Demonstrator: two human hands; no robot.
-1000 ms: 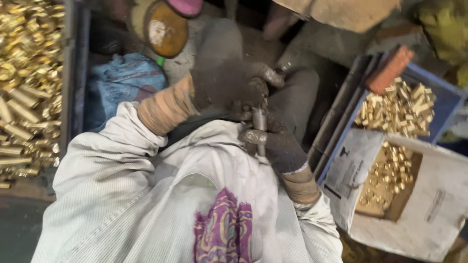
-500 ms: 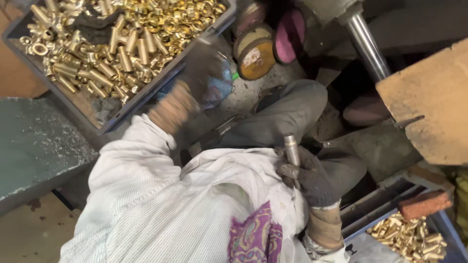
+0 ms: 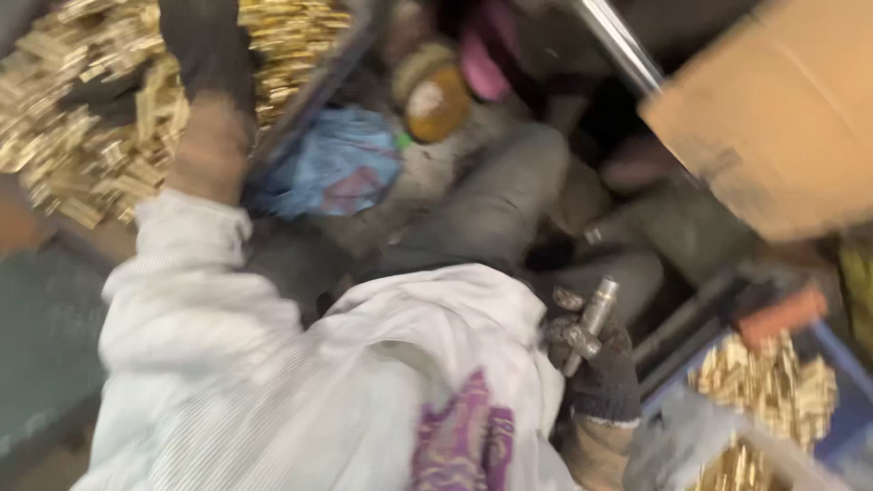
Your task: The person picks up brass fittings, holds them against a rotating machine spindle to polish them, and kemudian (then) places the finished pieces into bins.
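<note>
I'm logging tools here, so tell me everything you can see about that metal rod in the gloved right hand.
The metal rod is a short, dull grey cylinder that looks like steel, with a ringed collar near its top end. It stands tilted, top leaning right, and the picture is blurred. The right hand, in a dark, worn glove, grips its lower part, so that end is hidden. It sits beside the white sleeve.

One head-worn camera is looking steeply down over the person's chest and lap, close in and blurred. It is taking in the left hand point(image 3: 205, 55) at the upper left of the frame over a tray of brass parts point(image 3: 82, 155), and the right hand point(image 3: 591, 359) at the lower right, beside a blue bin point(image 3: 846, 364). No second view is sharing the scene.
</note>
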